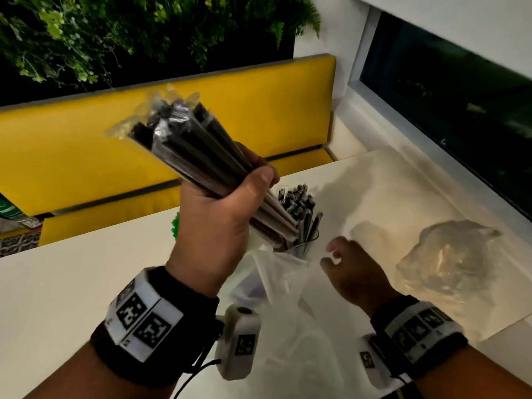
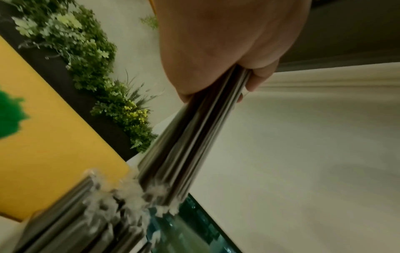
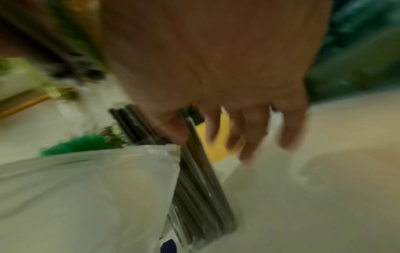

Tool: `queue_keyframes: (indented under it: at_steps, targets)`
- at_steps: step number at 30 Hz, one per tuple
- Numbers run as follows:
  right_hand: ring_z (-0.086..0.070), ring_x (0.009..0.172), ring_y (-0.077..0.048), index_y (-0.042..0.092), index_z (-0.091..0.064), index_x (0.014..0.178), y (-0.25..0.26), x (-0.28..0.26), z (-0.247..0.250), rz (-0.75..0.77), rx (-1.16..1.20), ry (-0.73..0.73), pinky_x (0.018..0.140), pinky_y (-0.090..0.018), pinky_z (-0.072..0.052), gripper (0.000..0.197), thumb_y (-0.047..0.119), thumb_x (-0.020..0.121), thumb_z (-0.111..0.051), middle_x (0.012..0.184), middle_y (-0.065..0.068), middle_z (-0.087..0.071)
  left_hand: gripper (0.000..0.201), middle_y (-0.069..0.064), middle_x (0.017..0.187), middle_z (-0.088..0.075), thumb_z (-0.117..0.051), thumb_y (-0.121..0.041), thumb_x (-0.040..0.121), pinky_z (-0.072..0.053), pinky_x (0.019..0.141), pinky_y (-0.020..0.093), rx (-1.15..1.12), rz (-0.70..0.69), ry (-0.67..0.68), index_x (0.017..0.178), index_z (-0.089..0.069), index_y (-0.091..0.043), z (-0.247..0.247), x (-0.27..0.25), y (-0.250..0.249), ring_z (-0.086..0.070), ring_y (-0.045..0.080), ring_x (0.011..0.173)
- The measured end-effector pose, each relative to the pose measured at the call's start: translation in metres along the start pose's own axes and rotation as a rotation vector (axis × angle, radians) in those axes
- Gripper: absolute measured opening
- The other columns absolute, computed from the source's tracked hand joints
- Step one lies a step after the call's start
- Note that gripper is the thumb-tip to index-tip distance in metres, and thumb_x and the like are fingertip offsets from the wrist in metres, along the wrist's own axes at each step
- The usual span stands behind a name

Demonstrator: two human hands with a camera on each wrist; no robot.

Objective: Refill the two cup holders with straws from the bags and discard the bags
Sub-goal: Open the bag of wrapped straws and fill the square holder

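My left hand [image 1: 230, 197] grips a thick bundle of dark wrapped straws [image 1: 190, 142] and holds it tilted above the white table [image 1: 72, 283]; the left wrist view shows the same bundle of straws [image 2: 190, 137] running out from my fingers [image 2: 257, 80]. Below it stands a clear cup holder [image 1: 305, 240] full of dark straws [image 1: 299, 200]. My right hand [image 1: 345, 263] hovers just right of that cup with fingers loosely spread and holds nothing. A white plastic bag [image 1: 273, 298] lies in front of the cup. In the blurred right wrist view, the bag [image 3: 86, 196] and cup straws [image 3: 194, 171] are close below my fingers [image 3: 253, 137].
A crumpled clear plastic bag [image 1: 449, 257] lies on the table at the right. A yellow bench [image 1: 144, 139] runs behind the table, with green plants [image 1: 115, 33] above it. A dark window [image 1: 460, 110] lines the right side. A green object [image 1: 175, 226] peeks out behind my left hand.
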State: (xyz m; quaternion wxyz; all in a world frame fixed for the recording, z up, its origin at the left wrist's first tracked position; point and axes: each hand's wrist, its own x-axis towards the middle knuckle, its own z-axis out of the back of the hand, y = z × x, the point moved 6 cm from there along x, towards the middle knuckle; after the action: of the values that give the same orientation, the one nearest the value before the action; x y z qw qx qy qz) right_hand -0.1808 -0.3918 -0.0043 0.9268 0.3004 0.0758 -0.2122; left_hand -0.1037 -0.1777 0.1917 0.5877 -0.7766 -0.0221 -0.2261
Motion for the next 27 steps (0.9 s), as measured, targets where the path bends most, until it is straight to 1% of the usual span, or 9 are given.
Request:
queue_keyframes:
  at_steps: [2, 4, 7, 13, 16, 18, 19, 24, 27]
  targets:
    - [-0.064, 0.084, -0.018, 0.035, -0.050, 0.119, 0.024, -0.006, 0.017, 0.193, -0.048, -0.214, 0.071, -0.035, -0.054, 0.029, 0.039, 0.091, -0.054, 0.114, 0.004, -0.055, 0.013, 0.009, 0.078, -0.067, -0.068, -0.013, 0.080, -0.053, 0.081, 0.053, -0.006, 0.057, -0.008, 0.077, -0.070, -0.026, -0.011, 0.001, 0.015, -0.063, 0.037, 0.083]
    - [-0.066, 0.081, -0.021, 0.032, -0.053, 0.126, 0.038, -0.006, 0.010, 0.278, -0.165, -0.205, 0.066, -0.035, -0.053, 0.032, 0.038, 0.094, -0.051, 0.124, 0.004, -0.052, 0.004, 0.016, 0.080, -0.067, -0.070, -0.012, 0.081, -0.056, 0.078, 0.046, 0.052, 0.136, -0.019, 0.080, -0.069, -0.015, -0.021, 0.001, 0.038, -0.065, 0.035, 0.081]
    - [-0.065, 0.081, -0.024, 0.024, -0.065, 0.110, 0.038, 0.008, 0.001, 0.283, -0.211, -0.201, 0.066, -0.033, -0.050, 0.023, 0.035, 0.096, -0.050, 0.126, 0.004, -0.056, 0.009, 0.019, 0.085, -0.069, -0.069, -0.006, 0.086, -0.056, 0.072, 0.030, 0.151, 0.276, -0.112, 0.090, -0.066, 0.001, -0.022, 0.003, 0.083, -0.067, 0.019, 0.077]
    - [-0.064, 0.077, -0.023, 0.025, -0.070, 0.092, 0.037, 0.018, 0.003, 0.399, -0.147, -0.234, 0.061, -0.035, -0.051, 0.021, 0.037, 0.093, -0.052, 0.099, 0.003, -0.065, 0.009, 0.000, 0.078, -0.069, -0.074, -0.011, 0.085, -0.056, 0.070, 0.029, 0.253, 0.306, -0.270, 0.090, -0.068, -0.005, -0.012, 0.016, 0.121, -0.066, 0.010, 0.071]
    - [-0.063, 0.072, -0.023, 0.028, -0.071, 0.091, 0.039, 0.019, 0.007, 0.414, -0.191, -0.227, 0.058, -0.034, -0.051, 0.028, 0.043, 0.092, -0.047, 0.096, 0.004, -0.066, 0.021, -0.001, 0.096, -0.072, -0.079, -0.030, 0.078, -0.056, 0.090, 0.039, 0.354, 0.339, -0.140, 0.095, -0.069, -0.023, -0.016, 0.016, 0.132, -0.069, 0.011, 0.093]
    - [-0.063, 0.069, -0.024, 0.029, -0.071, 0.090, 0.041, 0.018, 0.009, 0.408, -0.217, -0.231, 0.057, -0.034, -0.050, 0.024, 0.041, 0.090, -0.051, 0.093, 0.004, -0.066, 0.039, 0.002, 0.118, -0.065, -0.078, -0.045, 0.072, -0.040, 0.109, 0.050, 0.645, 0.321, 0.017, 0.107, -0.061, -0.038, -0.018, 0.013, 0.143, -0.056, 0.021, 0.119]
    - [-0.063, 0.068, -0.023, 0.029, -0.072, 0.090, 0.042, 0.017, 0.010, 0.406, -0.218, -0.235, 0.056, -0.033, -0.049, 0.025, 0.042, 0.090, -0.050, 0.091, 0.004, -0.066, 0.050, 0.003, 0.123, -0.062, -0.078, -0.048, 0.071, -0.034, 0.112, 0.052, 0.781, 0.323, 0.081, 0.116, -0.060, -0.035, -0.017, 0.011, 0.146, -0.049, 0.025, 0.125]
    - [-0.061, 0.066, -0.024, 0.032, -0.072, 0.089, 0.044, 0.017, 0.013, 0.375, -0.208, -0.226, 0.055, -0.031, -0.045, 0.018, 0.041, 0.089, -0.056, 0.089, 0.005, -0.065, 0.078, -0.004, 0.122, -0.063, -0.077, -0.078, 0.054, -0.050, 0.099, 0.049, 0.732, 0.411, 0.390, 0.121, -0.056, -0.043, -0.007, 0.014, 0.163, -0.059, 0.022, 0.120]
    - [-0.061, 0.068, -0.023, 0.032, -0.072, 0.088, 0.046, 0.018, 0.014, 0.365, -0.217, -0.216, 0.056, -0.031, -0.042, 0.014, 0.038, 0.090, -0.060, 0.090, 0.006, -0.065, 0.117, -0.004, 0.159, -0.029, -0.090, -0.064, 0.042, -0.035, 0.114, 0.049, 0.576, 0.473, 0.433, 0.140, -0.026, -0.058, 0.000, 0.020, 0.130, -0.029, 0.020, 0.147]
